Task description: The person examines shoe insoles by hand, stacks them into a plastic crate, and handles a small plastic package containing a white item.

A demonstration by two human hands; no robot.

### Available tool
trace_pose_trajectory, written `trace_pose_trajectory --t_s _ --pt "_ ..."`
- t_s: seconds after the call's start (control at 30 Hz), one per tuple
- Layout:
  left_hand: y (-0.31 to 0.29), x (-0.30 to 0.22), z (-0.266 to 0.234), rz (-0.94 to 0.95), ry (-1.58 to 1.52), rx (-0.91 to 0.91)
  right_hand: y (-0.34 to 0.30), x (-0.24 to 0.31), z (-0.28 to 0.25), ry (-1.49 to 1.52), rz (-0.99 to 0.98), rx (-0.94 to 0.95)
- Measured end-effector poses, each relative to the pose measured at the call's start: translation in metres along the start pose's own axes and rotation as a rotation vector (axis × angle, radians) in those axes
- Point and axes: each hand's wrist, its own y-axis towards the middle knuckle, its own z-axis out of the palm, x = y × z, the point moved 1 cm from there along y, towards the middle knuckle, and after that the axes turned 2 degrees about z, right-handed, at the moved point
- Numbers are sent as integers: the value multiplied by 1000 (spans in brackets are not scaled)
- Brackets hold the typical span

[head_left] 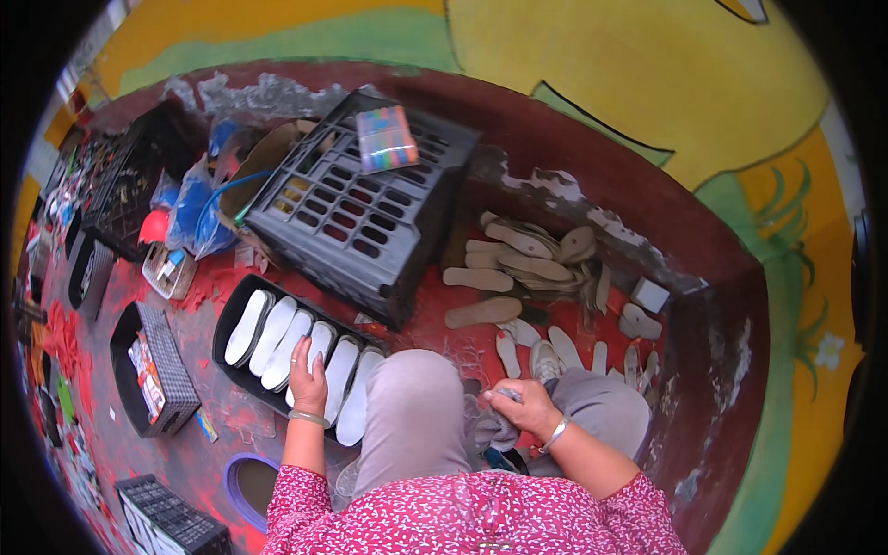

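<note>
White insoles (277,330) stand in a row, stacked on their sides in a black oblong bin (242,368) left of my knees. My left hand (308,381) rests over the middle of the row with its fingers stretched out and slightly apart, touching or just above the insoles. Near my right knee, my right hand (527,409) is closed, its fingers curled together. A small greyish thing shows at its fingertips, too small to name. Under that hand lies a bunched grey cloth (495,431), partly hidden between my legs.
Beyond my knees a large grey plastic crate (370,208) stands upside down, with a multicoloured pack (387,139) on top. Tan insoles (532,259) lie piled by the dark red wall. A checked bin (166,370) and a purple-rimmed basin (242,490) stand to the left.
</note>
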Motion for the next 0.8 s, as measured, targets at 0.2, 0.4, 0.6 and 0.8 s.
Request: trace_pose_trajectory --t_s 0.2,0.4,0.6,0.8 --pt "66 -136 -29 247 -158 -40 -35 16 -29 193 -136 55" --pt "77 -289 -46 527 -318 98 -50 18 -119 391 -207 -206" --pt "58 -323 -5 678 -381 308 -16 -22 -239 260 -275 -386" --pt "70 -309 32 584 -418 406 91 -131 -284 480 215 -344"
